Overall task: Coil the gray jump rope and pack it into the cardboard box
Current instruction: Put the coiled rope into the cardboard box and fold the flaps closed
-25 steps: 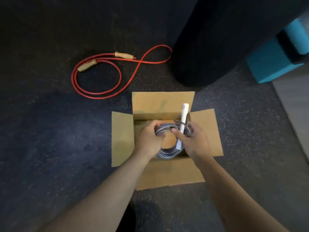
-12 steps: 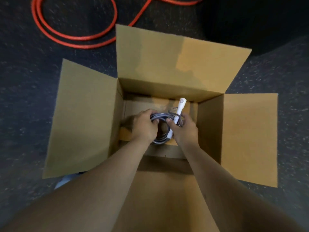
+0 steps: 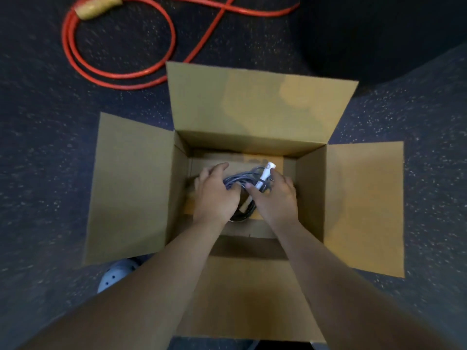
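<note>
The cardboard box (image 3: 255, 137) stands open on the floor with all four flaps folded out. Inside, at the bottom, lies the coiled gray jump rope (image 3: 241, 178), its white handle (image 3: 265, 174) sticking up towards the far wall. My left hand (image 3: 214, 198) grips the coil's left side, fingers stretched over it and thumb under the strands. My right hand (image 3: 276, 199) holds the right side by the handle. The near part of the coil is hidden under both hands.
A red jump rope (image 3: 121, 77) with wooden handles (image 3: 97, 8) lies looped on the dark speckled floor beyond the box, at the upper left. A large black object (image 3: 379, 34) stands at the upper right. A pale blue shoe (image 3: 115, 275) shows beside the box's left flap.
Both hands have lowered the coil from above the box down to its bottom. Their fingers have loosened and stretched out. The view has come much closer to the box.
</note>
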Tool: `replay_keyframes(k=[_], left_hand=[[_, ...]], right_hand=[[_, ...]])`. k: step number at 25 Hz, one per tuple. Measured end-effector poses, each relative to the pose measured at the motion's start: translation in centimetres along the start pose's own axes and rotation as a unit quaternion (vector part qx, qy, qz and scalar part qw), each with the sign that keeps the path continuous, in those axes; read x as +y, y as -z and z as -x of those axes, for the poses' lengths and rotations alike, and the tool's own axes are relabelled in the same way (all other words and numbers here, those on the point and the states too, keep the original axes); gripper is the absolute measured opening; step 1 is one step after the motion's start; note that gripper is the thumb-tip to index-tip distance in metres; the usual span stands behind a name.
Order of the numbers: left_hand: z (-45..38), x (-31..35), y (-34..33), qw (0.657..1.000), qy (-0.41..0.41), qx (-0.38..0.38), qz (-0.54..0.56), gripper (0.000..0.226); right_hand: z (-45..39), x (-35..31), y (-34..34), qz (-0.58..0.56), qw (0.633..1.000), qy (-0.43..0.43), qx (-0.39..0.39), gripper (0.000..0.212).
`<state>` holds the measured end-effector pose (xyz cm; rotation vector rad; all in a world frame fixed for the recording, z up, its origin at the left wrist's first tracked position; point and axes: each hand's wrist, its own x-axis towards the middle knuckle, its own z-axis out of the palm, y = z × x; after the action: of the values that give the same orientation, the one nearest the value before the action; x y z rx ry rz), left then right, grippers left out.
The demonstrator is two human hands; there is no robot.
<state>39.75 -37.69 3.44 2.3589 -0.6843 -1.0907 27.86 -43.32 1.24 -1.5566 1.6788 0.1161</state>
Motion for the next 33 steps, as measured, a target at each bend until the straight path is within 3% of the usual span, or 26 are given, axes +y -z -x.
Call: replay_keyframes(k=[5,8,11,13,15,17,19,21,23,25,29,33], left_hand=[[4.7,5.9,8.0,0.998,-0.049,0.042,-0.007,0.059],[6.1,7.3,12.9,0.99,-0.041,0.097,-0.092,0.066],[5.2,4.8,16.6,0.964,0.078,0.187,-0.17,0.084],[4.4,2.2,17.0,0.953,0.185,0.181,-0.158,0.095],[4.8,1.5,15.7,0.952,0.23,0.169,-0.106,0.086],[6.1,2.8,13.5,0.961,0.171,0.204,-0.07,0.06],[8.1,4.4,10.8,0.979,0.048,0.184,-0.069,0.044],[9.0,4.8,8.0,0.989,-0.039,0.079,-0.118,0.053],[8.1,3.7,5.6,0.98,-0.047,-0.013,-0.192,0.067],[6.9,2.5,4.3,0.963,-0.051,-0.061,-0.256,0.077],[4.9,-0.3,2.7,0.922,-0.106,-0.084,-0.364,0.089],[5.3,-1.2,2.0,0.882,-0.121,-0.071,-0.451,0.101]], right_hand=[[6.1,-5.6,8.5,-0.048,0.998,0.044,-0.01,0.066],[7.7,-5.6,13.1,-0.021,0.999,0.04,0.009,0.058],[7.2,-1.5,17.2,0.078,0.993,-0.015,0.092,0.066],[6.4,1.5,18.7,0.12,0.981,-0.114,0.105,0.09],[6.3,2.7,18.8,0.104,0.975,-0.181,0.076,0.105],[7.1,2.2,17.9,0.073,0.981,-0.157,0.089,0.096],[9.0,0.7,15.9,0.024,0.99,-0.073,0.121,0.075],[10.5,-1.1,13.2,0.043,0.996,0.019,0.069,0.069],[10.2,-1.7,9.9,0.104,0.99,0.092,0.015,0.074],[9.0,-1.9,7.6,0.154,0.983,0.103,-0.013,0.071],[6.8,-0.1,4.6,0.339,0.932,0.128,-0.023,0.066],[5.4,1.1,4.2,0.436,0.887,0.15,-0.016,0.084]])
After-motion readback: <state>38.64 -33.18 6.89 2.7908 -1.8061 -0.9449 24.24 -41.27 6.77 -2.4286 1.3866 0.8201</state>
